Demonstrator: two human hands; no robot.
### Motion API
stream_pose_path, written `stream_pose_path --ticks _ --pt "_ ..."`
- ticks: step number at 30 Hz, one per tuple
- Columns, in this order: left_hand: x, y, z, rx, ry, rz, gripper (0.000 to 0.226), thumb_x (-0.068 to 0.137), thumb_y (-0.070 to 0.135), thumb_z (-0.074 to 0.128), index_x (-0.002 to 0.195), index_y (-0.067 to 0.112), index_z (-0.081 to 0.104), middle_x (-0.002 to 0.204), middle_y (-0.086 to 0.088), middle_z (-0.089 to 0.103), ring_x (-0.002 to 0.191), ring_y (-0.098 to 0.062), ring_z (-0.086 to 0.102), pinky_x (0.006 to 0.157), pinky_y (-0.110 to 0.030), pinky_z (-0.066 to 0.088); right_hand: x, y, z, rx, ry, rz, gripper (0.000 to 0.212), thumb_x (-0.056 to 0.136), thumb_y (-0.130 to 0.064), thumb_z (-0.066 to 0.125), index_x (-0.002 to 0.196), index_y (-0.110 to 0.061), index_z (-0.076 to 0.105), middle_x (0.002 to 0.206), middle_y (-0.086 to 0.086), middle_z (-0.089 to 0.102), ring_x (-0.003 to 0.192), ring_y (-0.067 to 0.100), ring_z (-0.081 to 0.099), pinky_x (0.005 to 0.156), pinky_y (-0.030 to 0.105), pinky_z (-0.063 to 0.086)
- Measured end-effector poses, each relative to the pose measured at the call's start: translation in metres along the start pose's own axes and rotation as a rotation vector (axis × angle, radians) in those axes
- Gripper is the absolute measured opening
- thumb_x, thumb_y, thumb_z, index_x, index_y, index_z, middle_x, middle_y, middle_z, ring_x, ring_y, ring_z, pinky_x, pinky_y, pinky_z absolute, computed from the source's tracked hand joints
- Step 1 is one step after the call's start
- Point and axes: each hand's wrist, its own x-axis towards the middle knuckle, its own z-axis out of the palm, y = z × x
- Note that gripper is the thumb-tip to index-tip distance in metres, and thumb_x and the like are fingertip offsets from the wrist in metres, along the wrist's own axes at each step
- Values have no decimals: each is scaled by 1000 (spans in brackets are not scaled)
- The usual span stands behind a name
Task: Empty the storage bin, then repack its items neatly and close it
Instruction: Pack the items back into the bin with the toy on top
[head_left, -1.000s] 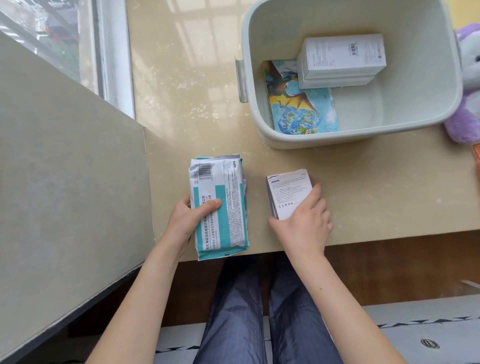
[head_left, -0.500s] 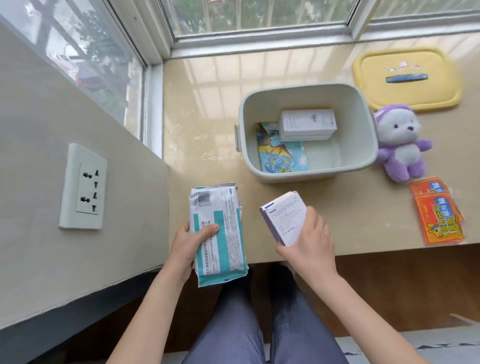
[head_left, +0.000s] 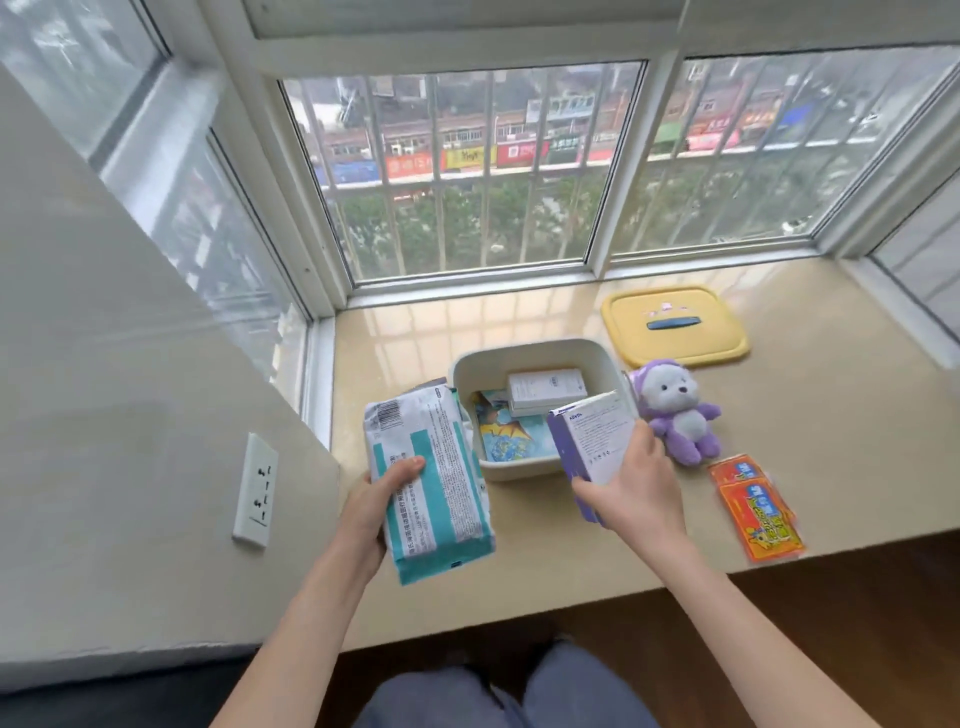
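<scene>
Right hand (head_left: 636, 491) grips the purple-sided box (head_left: 592, 441), raised and tilted, at the near right rim of the bin (head_left: 462, 364). Left hand (head_left: 376, 501) clasps the teal pack (head_left: 428, 478) at the bin's left, long axis pointing away from the person. Bin lies ahead of both; the right hand's box looks nearer the opening.

A home: a bay window sill (head_left: 519, 545) with barred window (head_left: 467, 171), plush toy (head_left: 678, 410), wall socket (head_left: 255, 491).
</scene>
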Motion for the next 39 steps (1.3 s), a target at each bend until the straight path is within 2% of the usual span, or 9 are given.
stream_pose_path --ticks 6,8,10,13,17,21,24,31,39 --pt "10 21 35 14 8 46 52 73 23 80 117 1 60 102 -16 74 88 -32 72 68 -38 62 37 11 -24 16 38 -7 94 55 -44 78 130 -9 33 121 13 52 113 35 51 86 43 50" --pt "19 21 49 4 23 46 49 75 23 76 117 1 60 102 -16 74 88 -33 72 70 -39 62 55 17 -31 1 33 -19 96 57 -41 78 132 -8 31 120 14 52 112 36 51 84 42 49" --pt "29 19 65 -14 44 48 47 78 22 74 118 1 60 103 -16 74 89 -33 72 69 -39 62 76 22 -38 -2 22 -37 88 57 -40 79 126 -9 33 116 12 51 111 34 50 80 40 49" --pt "44 11 89 -61 102 36 43 83 20 72 120 1 60 105 -16 73 93 -34 71 68 -39 61 110 35 -44 9 -33 -89 82 56 -40 78 120 -13 34 112 8 49 108 31 48 79 41 49" --pt "66 1 114 -134 189 21 45 81 20 73 120 2 60 107 -17 73 97 -36 70 78 -44 60 157 49 -41 -33 -128 -212 81 54 -40 76 118 -15 32 110 7 49 104 30 47 81 41 46" --pt "86 -10 127 -185 261 5 54 73 24 79 120 5 60 109 -17 72 100 -36 69 86 -49 57 199 55 -27 -74 -230 -337 90 53 -43 74 127 -14 32 111 8 51 104 32 49 83 41 45" --pt "102 -19 130 -199 296 2 61 67 26 77 122 5 59 111 -17 71 100 -36 69 79 -45 60 226 58 -7 -136 -311 -444 94 53 -46 69 131 -10 33 109 10 52 102 33 50 83 41 43" --pt "144 -32 121 -176 331 -31 55 68 23 75 118 6 59 105 -15 73 86 -29 73 62 -36 60 267 65 56 -266 -448 -638 99 53 -54 62 137 -13 29 115 11 51 100 35 52 81 45 48" --pt "165 -42 92 -156 378 -49 51 67 23 73 114 6 60 101 -13 74 82 -26 73 62 -34 61 291 67 125 -427 -628 -876 102 58 -52 72 142 -12 30 124 9 47 110 33 50 86 40 42"
